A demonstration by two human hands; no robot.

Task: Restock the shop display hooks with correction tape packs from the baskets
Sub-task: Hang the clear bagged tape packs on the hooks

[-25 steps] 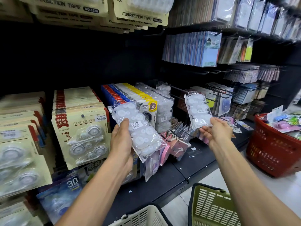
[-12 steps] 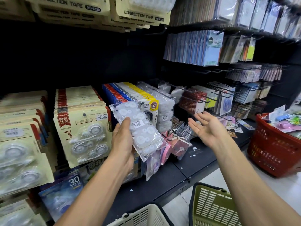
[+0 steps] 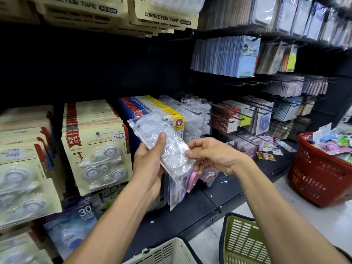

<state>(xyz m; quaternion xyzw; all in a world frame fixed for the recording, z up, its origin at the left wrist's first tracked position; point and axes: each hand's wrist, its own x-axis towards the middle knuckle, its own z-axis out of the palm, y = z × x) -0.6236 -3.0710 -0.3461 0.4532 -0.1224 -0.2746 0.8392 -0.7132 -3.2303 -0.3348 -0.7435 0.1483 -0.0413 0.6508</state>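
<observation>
1. A clear plastic bag of white round correction tape refills [image 3: 162, 143] is lying tilted in front of the display, its top end pointing toward 11 o'clock and its bottom end toward 5 o'clock, just in front of the row of yellow-and-blue carded packs [image 3: 152, 107].
2. The left hand [image 3: 148, 164] is gripping this bag from its 8 o'clock side, with the thumb pressing flat on the front face and the fingers wrapping behind.
3. The right hand [image 3: 209, 157] is reaching in from 3 o'clock, its thumb and curled fingers pinching the bag's lower right edge.
4. Both forearms are rising from the bottom of the view, the left from 7 o'clock and the right from 5 o'clock, converging on the bag.
5. Beige cardboard blister packs marked "CORRECTION" [image 3: 97, 153] are hanging at 9 o'clock of the left hand.
6. A red plastic basket [image 3: 320, 180] full of mixed goods is sitting at 3 o'clock, an olive-green slotted basket [image 3: 243, 242] at 5 o'clock, and a cream slotted basket [image 3: 163, 252] at 6 o'clock.
</observation>
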